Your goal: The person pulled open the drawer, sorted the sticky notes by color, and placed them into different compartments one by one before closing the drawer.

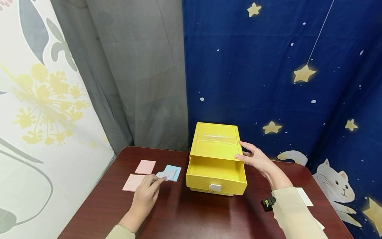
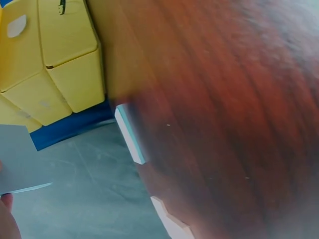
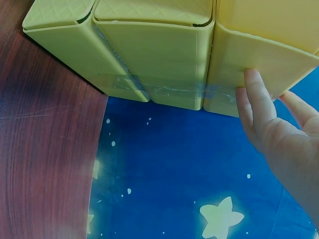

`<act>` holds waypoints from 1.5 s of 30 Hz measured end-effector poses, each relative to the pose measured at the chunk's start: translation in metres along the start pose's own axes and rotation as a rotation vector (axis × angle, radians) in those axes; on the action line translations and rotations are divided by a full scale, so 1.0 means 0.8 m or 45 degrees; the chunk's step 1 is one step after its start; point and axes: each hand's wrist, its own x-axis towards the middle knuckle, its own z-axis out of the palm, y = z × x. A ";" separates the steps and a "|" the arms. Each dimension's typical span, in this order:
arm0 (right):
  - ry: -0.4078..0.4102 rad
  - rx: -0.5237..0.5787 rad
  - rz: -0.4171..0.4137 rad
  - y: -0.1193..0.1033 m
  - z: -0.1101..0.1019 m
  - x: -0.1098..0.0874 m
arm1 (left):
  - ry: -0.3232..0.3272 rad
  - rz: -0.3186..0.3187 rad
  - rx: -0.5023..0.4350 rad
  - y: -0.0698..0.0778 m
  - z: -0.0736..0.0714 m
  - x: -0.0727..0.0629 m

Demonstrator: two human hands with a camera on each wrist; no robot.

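Observation:
My left hand [image 1: 146, 191] pinches a thin, pale blue paper pad [image 1: 162, 175] between thumb and fingers. It overlaps a light blue paper pad [image 1: 176, 172] on the table; in the left wrist view the pinched pad [image 2: 20, 159] appears greyish, with a pale lower edge. Against the right side of a yellow drawer box [image 1: 216, 139] rests my right hand [image 1: 258, 161], its fingers extended and touching the upper part. The box's top drawer [image 1: 200, 182], with a white knob [image 1: 215, 188], is pulled out and its visible inside is bare. The lower drawers [image 3: 154, 12] are closed.
Two pink paper pads [image 1: 145, 167] lie left of the blue one on the dark red table [image 1: 206, 219]. White paper pieces [image 1: 305, 196] lie at the right, partly behind my right sleeve. Grey and blue curtains [image 1: 238, 83] hang behind the table.

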 end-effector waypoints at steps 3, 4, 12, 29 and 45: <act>0.001 -0.009 0.002 0.000 0.000 0.000 | 0.025 0.003 -0.009 0.002 -0.001 0.005; 0.001 -0.012 0.002 -0.001 0.000 0.000 | 0.034 0.005 -0.009 0.003 -0.002 0.007; 0.005 -0.003 -0.008 0.000 -0.001 0.000 | 0.133 0.039 -0.061 0.011 -0.003 0.024; 0.009 -0.008 -0.003 0.000 0.000 0.001 | 0.196 0.083 -0.118 0.027 -0.010 0.054; 0.008 0.001 -0.003 0.000 0.001 0.002 | 0.270 0.166 -0.200 0.047 -0.014 0.081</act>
